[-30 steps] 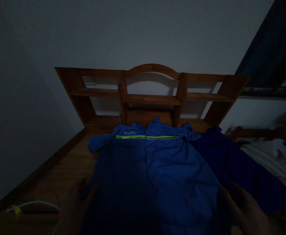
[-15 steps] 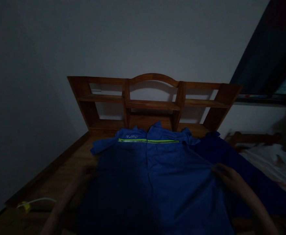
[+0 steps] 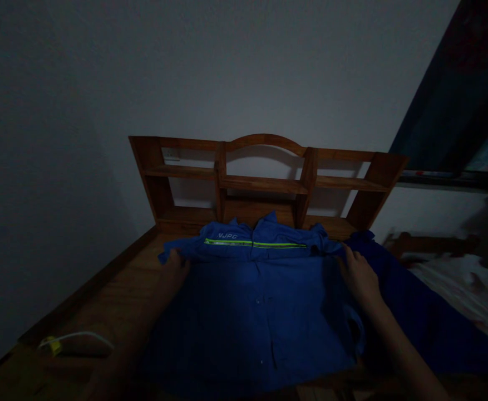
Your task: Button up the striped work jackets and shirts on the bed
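Note:
A blue work shirt with "NJPC" lettering and a yellow-green reflective stripe lies front up, collar towards the headboard. My left hand is at the shirt's left side just below the sleeve, fingers curled on the cloth; its fingertips are dark and hard to see. On the opposite side my right hand pinches the fabric near the other sleeve. A crosswise ridge of cloth runs between the hands below the stripe. Buttons show down the front placket, and the lower hem hangs loosely at the near edge.
A wooden headboard with shelves stands against the wall behind the shirt. Darker blue cloth lies to the right, with white bedding beyond. A white cord with a yellow tag lies at the lower left on the wooden boards.
Both hands have moved forward, from the shirt's lower sides up to near the sleeves, bringing cloth with them. The hem has come into view and a crosswise ridge has formed.

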The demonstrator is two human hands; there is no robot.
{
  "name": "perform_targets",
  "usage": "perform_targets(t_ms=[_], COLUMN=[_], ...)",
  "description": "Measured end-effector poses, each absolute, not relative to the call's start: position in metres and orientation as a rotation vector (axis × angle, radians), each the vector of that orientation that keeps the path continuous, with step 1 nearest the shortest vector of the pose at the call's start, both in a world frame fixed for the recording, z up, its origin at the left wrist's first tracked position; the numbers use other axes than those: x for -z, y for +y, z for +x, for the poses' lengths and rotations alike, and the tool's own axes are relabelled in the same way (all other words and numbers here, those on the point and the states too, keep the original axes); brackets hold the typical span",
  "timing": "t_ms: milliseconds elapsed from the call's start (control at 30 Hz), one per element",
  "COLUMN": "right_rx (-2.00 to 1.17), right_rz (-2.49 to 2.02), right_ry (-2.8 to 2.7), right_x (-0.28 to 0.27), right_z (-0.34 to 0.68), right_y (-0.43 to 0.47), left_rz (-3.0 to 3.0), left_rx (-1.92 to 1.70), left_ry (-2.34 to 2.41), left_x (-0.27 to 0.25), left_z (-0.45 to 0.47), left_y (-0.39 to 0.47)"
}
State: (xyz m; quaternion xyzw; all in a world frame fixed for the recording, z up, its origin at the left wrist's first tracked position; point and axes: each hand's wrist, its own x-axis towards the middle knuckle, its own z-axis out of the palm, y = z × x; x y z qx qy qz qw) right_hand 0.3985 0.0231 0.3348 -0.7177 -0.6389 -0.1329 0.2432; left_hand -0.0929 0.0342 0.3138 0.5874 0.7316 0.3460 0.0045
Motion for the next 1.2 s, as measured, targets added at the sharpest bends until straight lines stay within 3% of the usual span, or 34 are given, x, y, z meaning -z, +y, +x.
perform_targets(t_ms=[67, 167, 267, 400, 1200], right_rx=[0.337, -0.022, -0.242, -0.32, -0.012], right_rz=[-1.774, -1.516, -1.416, -1.392, -1.363], right_ry=[-1.8, -1.948, -2.026, -2.041, -2.18], right_x=[-0.344, -0.34, -0.314, -0.276, -0.258], right_z=[0.372, 0.322, 0.275, 0.247, 0.25], right_y=[-0.006, -0.043, -0.058, -0.054, -0.065], left_rz=[1.993, 2.206, 2.186, 2.016, 1.897], left_rx=[-1.179, -1.214, -1.088, -1.083, -1.182], left_ry=[2.263, 1.913, 1.642, 1.627, 1.515], left_x=[-0.318, -0.314, -0.289, -0.251, -0.235], left_z=[-0.07, -0.015, 0.04, 0.079, 0.081], left_y=[0.012, -0.028, -0.049, -0.036, -0.028])
